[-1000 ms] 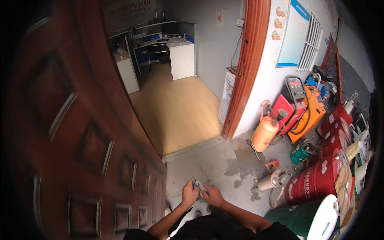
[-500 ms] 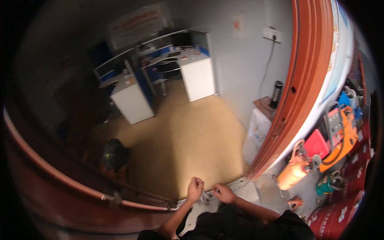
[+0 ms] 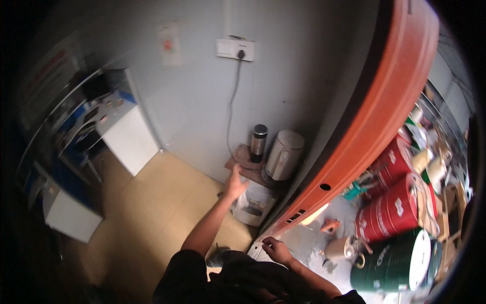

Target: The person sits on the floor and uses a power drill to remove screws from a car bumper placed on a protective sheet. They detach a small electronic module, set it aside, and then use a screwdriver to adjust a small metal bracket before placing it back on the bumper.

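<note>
My left hand (image 3: 234, 183) reaches out to the front edge of a low cabinet with a brownish top (image 3: 234, 158). A pale, crumpled, cloth-like thing (image 3: 242, 200) hangs from it, gripped at the palm side; its exact kind is unclear. On the cabinet top stand a dark and silver flask (image 3: 258, 144) and a whitish electric kettle (image 3: 285, 154). My right hand (image 3: 275, 249) is curled closed beside the foot of the orange-brown door frame (image 3: 349, 167). Whether anything small is in its fingers is hidden.
A cable (image 3: 233, 109) runs down from a wall socket (image 3: 236, 49) to the cabinet. Desks with white side panels (image 3: 124, 139) stand at the left. Beyond the frame, at the right, are red drums (image 3: 387, 215), a green drum (image 3: 390, 266) and a small tan container (image 3: 340, 248).
My view has swung right, from the doorway to the cabinet and drums. My left hand has stretched forward to the cabinet with the pale cloth-like thing. My right hand stays low, near the frame.
</note>
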Demonstrator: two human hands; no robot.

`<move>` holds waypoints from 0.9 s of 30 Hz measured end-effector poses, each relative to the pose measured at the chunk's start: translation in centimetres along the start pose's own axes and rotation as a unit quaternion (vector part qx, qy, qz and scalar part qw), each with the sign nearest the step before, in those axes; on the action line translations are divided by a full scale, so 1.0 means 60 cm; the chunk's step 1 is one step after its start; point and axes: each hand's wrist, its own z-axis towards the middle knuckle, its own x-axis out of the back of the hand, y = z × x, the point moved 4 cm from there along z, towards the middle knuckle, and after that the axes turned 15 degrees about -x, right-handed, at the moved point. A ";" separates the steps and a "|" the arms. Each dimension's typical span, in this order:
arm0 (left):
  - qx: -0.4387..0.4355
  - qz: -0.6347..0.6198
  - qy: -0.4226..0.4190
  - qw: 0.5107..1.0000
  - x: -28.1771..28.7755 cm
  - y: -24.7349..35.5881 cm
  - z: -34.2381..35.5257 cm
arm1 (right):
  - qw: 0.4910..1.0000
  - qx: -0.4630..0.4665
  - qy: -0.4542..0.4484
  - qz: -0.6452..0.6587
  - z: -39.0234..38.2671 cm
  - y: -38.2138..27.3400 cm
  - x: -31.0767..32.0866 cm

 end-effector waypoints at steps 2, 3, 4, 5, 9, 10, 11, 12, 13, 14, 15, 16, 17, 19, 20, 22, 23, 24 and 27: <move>0.036 -0.001 -0.040 0.999 -0.046 -0.028 0.098 | 0.997 -0.055 0.040 0.033 0.005 -0.009 -0.009; 0.031 0.000 -0.046 0.998 -0.065 -0.041 0.137 | 0.994 -0.081 0.057 0.051 0.012 -0.014 -0.011; 0.027 0.001 -0.050 0.998 -0.079 -0.056 0.175 | 0.989 -0.108 0.071 0.068 0.011 -0.021 -0.019; 0.022 0.004 -0.053 0.998 -0.089 -0.072 0.215 | 0.984 -0.130 0.085 0.085 0.012 -0.031 -0.026; 0.003 -0.017 -0.077 0.997 -0.138 -0.111 0.272 | 0.947 -0.232 0.165 0.151 -0.012 -0.028 -0.067; 0.007 -0.021 -0.076 0.997 -0.145 -0.103 0.277 | 0.933 -0.263 0.182 0.165 -0.022 -0.016 -0.082; 0.011 -0.027 -0.073 0.997 -0.148 -0.093 0.279 | 0.920 -0.290 0.197 0.177 -0.034 -0.007 -0.098; 0.013 -0.036 -0.064 0.997 -0.140 -0.090 0.277 | 0.908 -0.310 0.207 0.192 -0.043 -0.005 -0.112; 0.004 -0.040 -0.054 0.998 -0.138 -0.087 0.280 | 0.901 -0.318 0.217 0.202 -0.050 -0.005 -0.121; -0.011 -0.055 -0.040 0.998 -0.133 -0.082 0.283 | 0.894 -0.323 0.228 0.210 -0.058 -0.008 -0.124; -0.023 -0.072 -0.031 0.997 -0.127 -0.080 0.284 | 0.887 -0.330 0.239 0.219 -0.067 -0.012 -0.132; -0.031 -0.088 -0.028 0.995 -0.118 -0.082 0.283 | 0.880 -0.335 0.242 0.232 -0.071 -0.009 -0.139; -0.035 -0.111 -0.031 0.993 -0.109 -0.075 0.277 | 0.878 -0.330 0.253 0.236 -0.073 -0.015 -0.137; -0.036 -0.155 -0.046 0.986 -0.093 -0.059 0.267 | 0.874 -0.315 0.281 0.242 -0.071 -0.025 -0.126; -0.028 -0.173 -0.057 0.983 -0.077 -0.041 0.253 | 0.880 -0.300 0.287 0.231 -0.067 -0.040 -0.110; -0.032 -0.143 -0.129 0.981 -0.029 0.029 0.216 | 0.897 -0.246 0.314 0.191 -0.055 -0.089 -0.051; -0.021 -0.161 -0.160 0.974 0.003 0.056 0.196 | 0.910 -0.202 0.326 0.159 -0.041 -0.131 -0.016; -0.019 -0.167 -0.181 0.969 0.029 0.067 0.171 | 0.922 -0.150 0.337 0.120 -0.026 -0.183 0.023; -0.055 -0.198 -0.238 0.949 0.084 0.063 0.050 | 0.937 -0.044 0.346 -0.029 0.027 -0.338 0.091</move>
